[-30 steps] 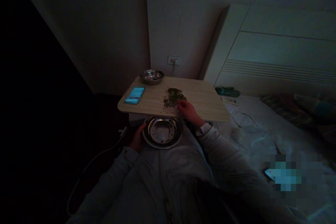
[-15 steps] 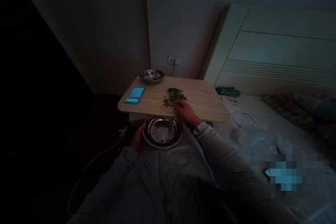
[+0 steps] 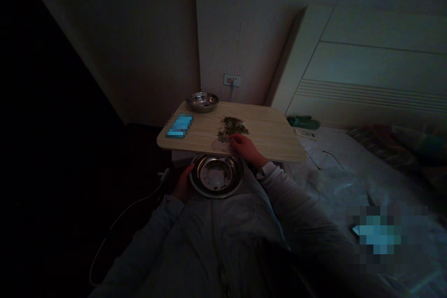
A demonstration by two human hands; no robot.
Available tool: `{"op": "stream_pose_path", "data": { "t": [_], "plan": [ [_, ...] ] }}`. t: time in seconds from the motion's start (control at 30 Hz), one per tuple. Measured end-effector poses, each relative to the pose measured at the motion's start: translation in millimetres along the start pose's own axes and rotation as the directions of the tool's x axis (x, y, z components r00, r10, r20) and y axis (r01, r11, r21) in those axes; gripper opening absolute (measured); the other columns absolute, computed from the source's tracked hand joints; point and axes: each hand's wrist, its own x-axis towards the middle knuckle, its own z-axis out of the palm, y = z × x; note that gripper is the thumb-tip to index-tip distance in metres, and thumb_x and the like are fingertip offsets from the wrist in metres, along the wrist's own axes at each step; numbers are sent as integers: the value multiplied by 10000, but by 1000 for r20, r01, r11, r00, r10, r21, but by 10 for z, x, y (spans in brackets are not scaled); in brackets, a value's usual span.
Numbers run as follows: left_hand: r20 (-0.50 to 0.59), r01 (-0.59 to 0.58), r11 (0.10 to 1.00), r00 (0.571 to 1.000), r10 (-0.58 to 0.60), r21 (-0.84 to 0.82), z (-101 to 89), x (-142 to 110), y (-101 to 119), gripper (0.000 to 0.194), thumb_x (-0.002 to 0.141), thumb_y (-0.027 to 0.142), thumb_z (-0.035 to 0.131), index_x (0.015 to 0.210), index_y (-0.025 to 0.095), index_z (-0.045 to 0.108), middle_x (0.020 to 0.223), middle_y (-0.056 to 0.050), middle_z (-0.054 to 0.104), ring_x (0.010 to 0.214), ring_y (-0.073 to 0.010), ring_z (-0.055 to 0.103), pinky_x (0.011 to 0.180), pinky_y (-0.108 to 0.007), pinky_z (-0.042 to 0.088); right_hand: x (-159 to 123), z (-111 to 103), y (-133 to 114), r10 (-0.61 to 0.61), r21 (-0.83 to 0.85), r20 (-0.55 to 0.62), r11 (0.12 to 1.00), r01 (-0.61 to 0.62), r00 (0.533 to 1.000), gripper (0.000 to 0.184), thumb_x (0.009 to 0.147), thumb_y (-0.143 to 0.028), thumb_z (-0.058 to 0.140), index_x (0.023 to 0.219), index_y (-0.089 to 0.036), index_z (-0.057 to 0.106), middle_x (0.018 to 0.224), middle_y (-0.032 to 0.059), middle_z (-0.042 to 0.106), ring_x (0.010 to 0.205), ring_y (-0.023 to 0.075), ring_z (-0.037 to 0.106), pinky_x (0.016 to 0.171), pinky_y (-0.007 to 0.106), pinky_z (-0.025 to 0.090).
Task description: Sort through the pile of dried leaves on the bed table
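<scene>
The room is dim. My left hand grips the left rim of a steel bowl held just below the near edge of a small wooden table. A few dark bits lie in the bowl. My right hand rests on the table at the near edge of a pile of small dark green pieces, fingers curled toward the pile. What the fingertips hold is too small and dark to make out.
A second, smaller steel bowl stands at the table's far left corner, and a blurred blue flat object lies at its left. A wall socket is behind. A bed with headboard lies to the right; a white cable trails at left.
My right hand has slid a little left along the table's near edge, toward the pile's near side. The left hand and the bowl have stayed put.
</scene>
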Motion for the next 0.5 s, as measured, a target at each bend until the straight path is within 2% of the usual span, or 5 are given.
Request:
{"op": "stream_pose_path", "data": {
  "t": [0.1,0.23,0.37,0.5],
  "plan": [
    [-11,-14,1000,1000,14,13,-36,37,-19,217,857,233,552,777,169,743,723,-60,782,968,-247,743,967,-363,541,36,-16,25,-4,-4,-11,1000,4,1000,275,793,-194,588,1033,-182,723,752,1,673,672,135,560,682,259,464],
    [12,-72,997,997,72,28,-95,81,-32,158,799,254,637,859,174,758,787,-57,795,1022,-260,730,984,-374,529,85,-38,28,17,-43,-2,999,-17,1000,308,801,-192,575,1070,-180,725,808,24,694,725,158,587,746,295,486],
    [29,-48,998,998,47,28,-75,40,-10,146,794,261,647,822,174,762,784,-60,798,1018,-272,731,978,-374,535,86,-33,4,18,-40,27,999,-17,999,320,814,-185,568,1090,-169,727,837,35,700,759,167,598,777,311,491],
    [32,-14,1000,999,14,19,-19,-27,17,167,818,238,610,766,172,754,732,-59,786,992,-263,738,968,-362,540,58,-14,-18,12,-40,23,999,-11,1000,306,809,-172,576,1073,-178,729,813,22,698,723,151,585,740,290,485]
  ]
}}
